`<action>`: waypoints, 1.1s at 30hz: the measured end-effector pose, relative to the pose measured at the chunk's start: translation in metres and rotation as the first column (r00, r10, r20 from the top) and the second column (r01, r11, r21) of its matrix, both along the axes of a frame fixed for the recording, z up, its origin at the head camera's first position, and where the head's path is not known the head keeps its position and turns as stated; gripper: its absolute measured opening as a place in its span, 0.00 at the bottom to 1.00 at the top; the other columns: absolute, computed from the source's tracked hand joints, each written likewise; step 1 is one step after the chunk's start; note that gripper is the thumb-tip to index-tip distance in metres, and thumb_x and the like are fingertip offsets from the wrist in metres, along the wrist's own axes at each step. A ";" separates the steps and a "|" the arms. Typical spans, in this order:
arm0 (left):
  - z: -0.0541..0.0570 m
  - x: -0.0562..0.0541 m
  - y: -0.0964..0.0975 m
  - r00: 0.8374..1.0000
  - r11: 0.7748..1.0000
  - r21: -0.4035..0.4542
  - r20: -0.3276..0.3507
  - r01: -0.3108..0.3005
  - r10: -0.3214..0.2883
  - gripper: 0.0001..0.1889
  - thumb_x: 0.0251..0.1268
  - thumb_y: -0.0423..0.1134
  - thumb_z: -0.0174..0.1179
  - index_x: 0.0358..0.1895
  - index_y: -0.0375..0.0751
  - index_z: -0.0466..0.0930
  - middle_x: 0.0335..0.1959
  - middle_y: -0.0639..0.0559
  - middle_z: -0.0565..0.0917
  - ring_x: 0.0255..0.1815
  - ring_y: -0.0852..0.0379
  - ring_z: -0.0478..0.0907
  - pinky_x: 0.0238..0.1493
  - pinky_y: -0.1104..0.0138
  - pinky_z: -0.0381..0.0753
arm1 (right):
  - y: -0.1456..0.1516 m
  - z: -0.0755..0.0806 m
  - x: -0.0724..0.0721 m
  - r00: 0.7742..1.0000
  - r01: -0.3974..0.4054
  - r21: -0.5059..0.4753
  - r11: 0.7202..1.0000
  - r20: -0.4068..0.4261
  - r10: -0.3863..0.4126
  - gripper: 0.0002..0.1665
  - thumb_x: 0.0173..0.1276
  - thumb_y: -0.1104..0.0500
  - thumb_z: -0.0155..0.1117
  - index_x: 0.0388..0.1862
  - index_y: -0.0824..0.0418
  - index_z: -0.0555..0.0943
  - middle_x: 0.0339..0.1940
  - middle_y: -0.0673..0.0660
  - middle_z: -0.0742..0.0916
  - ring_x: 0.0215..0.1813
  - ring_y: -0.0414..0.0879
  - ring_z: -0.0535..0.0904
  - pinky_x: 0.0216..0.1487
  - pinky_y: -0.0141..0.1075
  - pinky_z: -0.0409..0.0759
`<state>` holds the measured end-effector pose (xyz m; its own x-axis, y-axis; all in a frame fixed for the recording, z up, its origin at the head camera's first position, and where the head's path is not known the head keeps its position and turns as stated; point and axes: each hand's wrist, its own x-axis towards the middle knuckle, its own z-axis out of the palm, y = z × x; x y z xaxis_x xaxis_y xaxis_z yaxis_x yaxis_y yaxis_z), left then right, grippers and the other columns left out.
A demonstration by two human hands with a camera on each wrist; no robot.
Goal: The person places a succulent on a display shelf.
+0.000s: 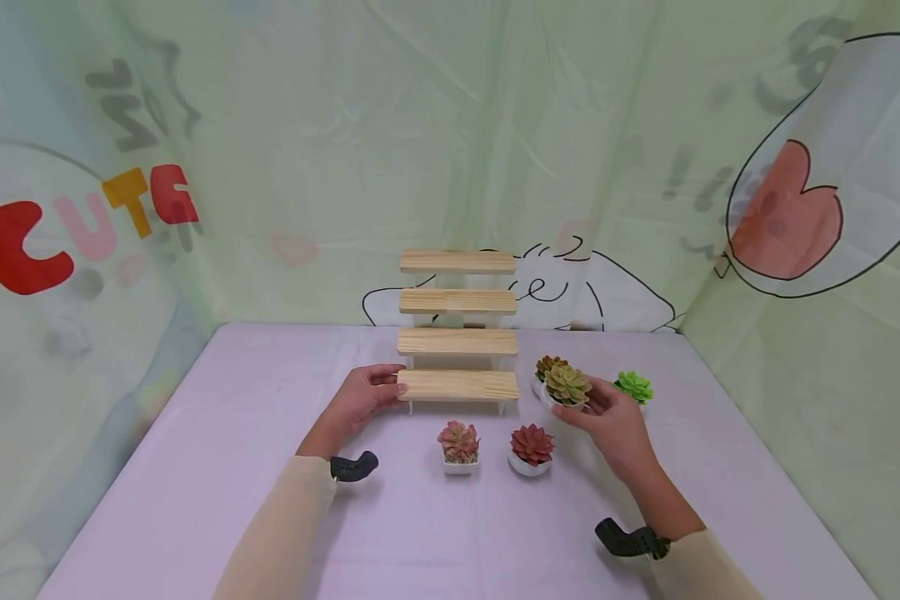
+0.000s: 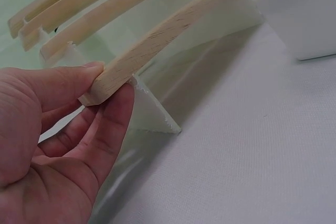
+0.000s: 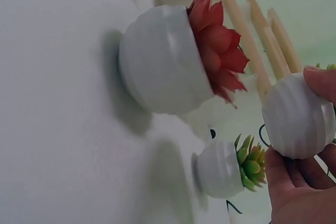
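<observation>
My left hand (image 1: pixel 360 398) grips the left end of the lowest board (image 1: pixel 457 386) of a stepped wooden shelf stand. In the left wrist view the thumb lies on top of that board (image 2: pixel 157 38) and fingers are beneath it. On the right, my right hand (image 1: pixel 621 429) holds a dusty-green potted succulent (image 1: pixel 567 386) by its ribbed white pot (image 3: pixel 296 116). The right wrist view shows this pot raised off the table. Behind it stands an orange-green succulent (image 1: pixel 547 367), partly hidden. A bright green succulent (image 1: pixel 634 385) sits just beyond the right hand.
Before the stand, a pink succulent (image 1: pixel 458 442) in a square white pot and a dark red succulent (image 1: pixel 532 446) in a round one stand on the pale cloth-covered table (image 1: pixel 420 533). Printed curtains (image 1: pixel 307 167) enclose the back and sides. Three more boards rise behind the lowest.
</observation>
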<state>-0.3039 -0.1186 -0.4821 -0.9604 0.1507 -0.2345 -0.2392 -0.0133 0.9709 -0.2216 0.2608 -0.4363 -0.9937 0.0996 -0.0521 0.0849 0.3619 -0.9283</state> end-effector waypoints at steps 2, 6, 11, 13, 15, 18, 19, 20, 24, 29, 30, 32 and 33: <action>0.000 0.000 0.000 1.000 1.000 -0.004 0.002 -0.004 0.004 0.25 0.65 0.26 0.67 0.66 0.36 0.79 0.54 0.40 0.82 0.48 0.52 0.84 0.52 0.61 0.89 | -0.004 0.003 -0.003 1.000 -0.007 -0.009 1.000 -0.003 0.007 0.52 0.61 0.49 0.79 0.79 0.60 0.65 0.77 0.63 0.72 0.77 0.57 0.70 0.62 0.25 0.78; -0.001 0.000 0.000 1.000 1.000 -0.007 -0.002 -0.002 0.002 0.25 0.65 0.27 0.67 0.66 0.36 0.78 0.55 0.40 0.82 0.48 0.52 0.83 0.52 0.61 0.89 | -0.012 0.010 -0.007 0.999 -0.023 -0.023 0.999 -0.023 0.023 0.49 0.63 0.51 0.78 0.78 0.60 0.67 0.75 0.63 0.75 0.74 0.56 0.73 0.57 0.20 0.80; -0.002 -0.001 0.000 1.000 1.000 -0.002 -0.005 0.007 -0.007 0.25 0.66 0.27 0.66 0.67 0.36 0.78 0.55 0.40 0.82 0.49 0.52 0.84 0.53 0.61 0.89 | -0.021 0.015 -0.016 0.997 -0.050 -0.036 0.998 -0.053 0.048 0.47 0.62 0.53 0.79 0.77 0.60 0.69 0.73 0.63 0.77 0.73 0.56 0.74 0.56 0.18 0.80; -0.002 -0.001 0.000 1.000 1.000 0.002 -0.002 0.007 -0.007 0.25 0.65 0.27 0.67 0.67 0.36 0.78 0.55 0.40 0.83 0.49 0.52 0.84 0.53 0.60 0.89 | -0.025 0.016 -0.021 0.997 -0.056 -0.034 0.998 -0.061 0.054 0.46 0.62 0.53 0.79 0.76 0.60 0.70 0.73 0.63 0.77 0.72 0.56 0.75 0.56 0.19 0.80; -0.002 -0.001 0.000 1.000 1.000 0.004 -0.001 0.004 -0.004 0.25 0.65 0.27 0.67 0.66 0.36 0.78 0.54 0.40 0.83 0.49 0.52 0.84 0.53 0.60 0.89 | -0.030 0.018 -0.027 0.996 -0.065 -0.038 0.997 -0.067 0.063 0.46 0.62 0.53 0.79 0.76 0.59 0.70 0.72 0.62 0.78 0.71 0.55 0.76 0.56 0.20 0.81; -0.002 0.000 0.000 1.000 1.000 0.007 0.004 0.001 -0.001 0.25 0.65 0.27 0.67 0.66 0.37 0.79 0.55 0.40 0.83 0.50 0.51 0.84 0.54 0.60 0.89 | -0.036 0.020 -0.035 0.994 -0.083 -0.067 0.994 -0.082 0.077 0.45 0.62 0.55 0.79 0.75 0.59 0.71 0.72 0.61 0.79 0.71 0.55 0.77 0.56 0.22 0.82; -0.002 0.000 0.000 1.000 1.000 0.008 0.004 0.001 -0.001 0.25 0.65 0.27 0.67 0.66 0.37 0.79 0.55 0.40 0.83 0.50 0.51 0.84 0.54 0.60 0.89 | -0.039 0.021 -0.038 0.992 -0.092 -0.077 0.993 -0.088 0.085 0.44 0.62 0.55 0.79 0.75 0.59 0.71 0.72 0.61 0.79 0.70 0.55 0.77 0.56 0.22 0.82; -0.002 0.000 0.000 1.000 1.000 0.009 0.005 0.000 0.000 0.25 0.65 0.26 0.67 0.66 0.37 0.79 0.55 0.40 0.82 0.51 0.51 0.84 0.54 0.60 0.89 | -0.042 0.022 -0.040 0.991 -0.102 -0.087 0.991 -0.094 0.094 0.44 0.62 0.56 0.79 0.75 0.59 0.71 0.72 0.61 0.79 0.70 0.55 0.77 0.56 0.23 0.82; -0.001 0.000 0.000 1.000 1.000 0.012 0.003 0.004 -0.004 0.25 0.65 0.27 0.67 0.66 0.37 0.79 0.56 0.40 0.82 0.51 0.51 0.84 0.54 0.61 0.89 | -0.052 0.027 -0.050 0.987 -0.125 -0.112 0.986 -0.111 0.112 0.44 0.61 0.57 0.79 0.74 0.60 0.71 0.71 0.62 0.79 0.71 0.54 0.77 0.59 0.23 0.81; -0.001 0.000 0.000 1.000 0.999 0.031 -0.004 0.011 -0.011 0.25 0.65 0.25 0.66 0.66 0.35 0.78 0.54 0.41 0.82 0.49 0.53 0.84 0.52 0.62 0.89 | -0.064 0.034 -0.062 0.983 -0.137 -0.082 0.987 -0.136 0.125 0.43 0.61 0.56 0.80 0.74 0.59 0.73 0.69 0.61 0.81 0.70 0.52 0.78 0.61 0.24 0.80; -0.002 0.000 0.000 1.000 0.999 0.034 -0.007 0.014 -0.014 0.25 0.65 0.25 0.65 0.67 0.34 0.78 0.53 0.41 0.82 0.48 0.53 0.84 0.52 0.62 0.89 | -0.067 0.036 -0.064 0.982 -0.138 -0.082 0.987 -0.143 0.126 0.43 0.60 0.56 0.80 0.73 0.59 0.73 0.69 0.60 0.81 0.69 0.52 0.78 0.61 0.24 0.80; -0.002 0.000 0.000 1.000 0.999 0.037 -0.015 0.021 -0.020 0.25 0.65 0.25 0.65 0.67 0.33 0.77 0.53 0.41 0.82 0.48 0.53 0.84 0.53 0.61 0.89 | -0.072 0.040 -0.069 0.980 -0.141 -0.095 0.985 -0.156 0.126 0.43 0.60 0.56 0.80 0.73 0.59 0.74 0.68 0.60 0.82 0.69 0.52 0.78 0.59 0.24 0.81; -0.001 0.000 0.000 1.000 0.999 0.037 -0.016 0.023 -0.022 0.25 0.65 0.25 0.65 0.67 0.34 0.77 0.53 0.41 0.82 0.48 0.54 0.83 0.53 0.61 0.89 | -0.075 0.043 -0.071 0.979 -0.143 -0.103 0.984 -0.161 0.125 0.43 0.60 0.56 0.81 0.73 0.59 0.74 0.68 0.60 0.82 0.69 0.51 0.78 0.58 0.23 0.82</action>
